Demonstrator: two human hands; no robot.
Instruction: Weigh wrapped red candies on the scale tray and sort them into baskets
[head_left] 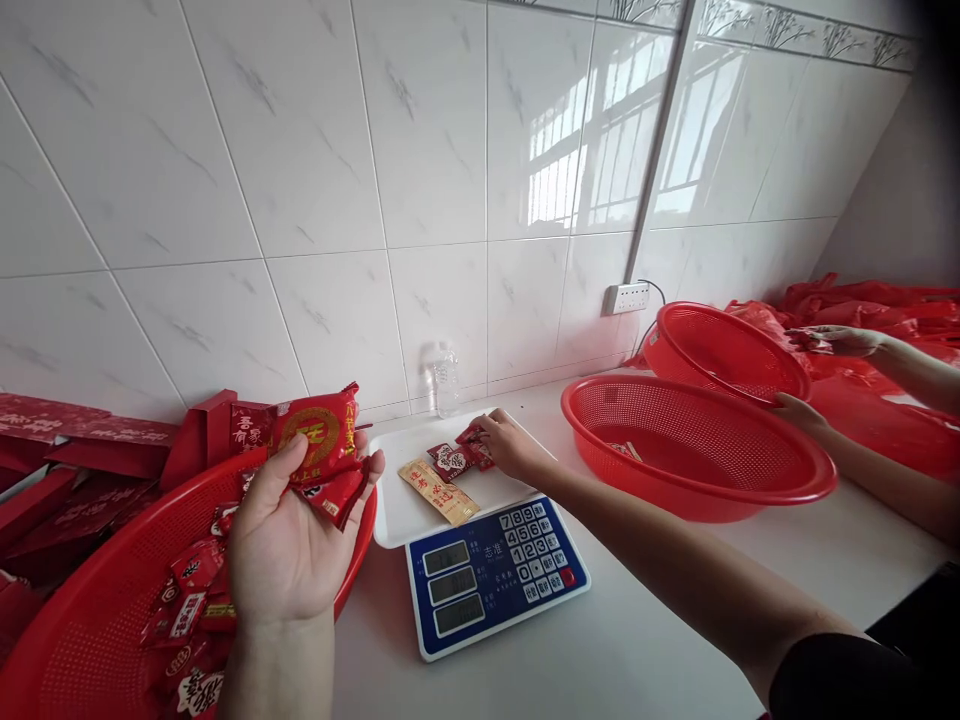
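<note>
A red basket [82,625] sits below the left hand [294,545], with its fingers curled around shiny red packets [319,435]. Behind the fingers is a white tiled wall [322,150]. The right hand [510,446] has its fingertips pinched on a little red packet [478,452] on the scale [491,575]. Right of those fingers, big red bowls [675,500] stand on the white table [645,610].

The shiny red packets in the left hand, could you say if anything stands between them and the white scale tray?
Only the left hand's fingertips and, below, the red perforated basket's rim; nothing else visible separates the packets from the tray.
</note>
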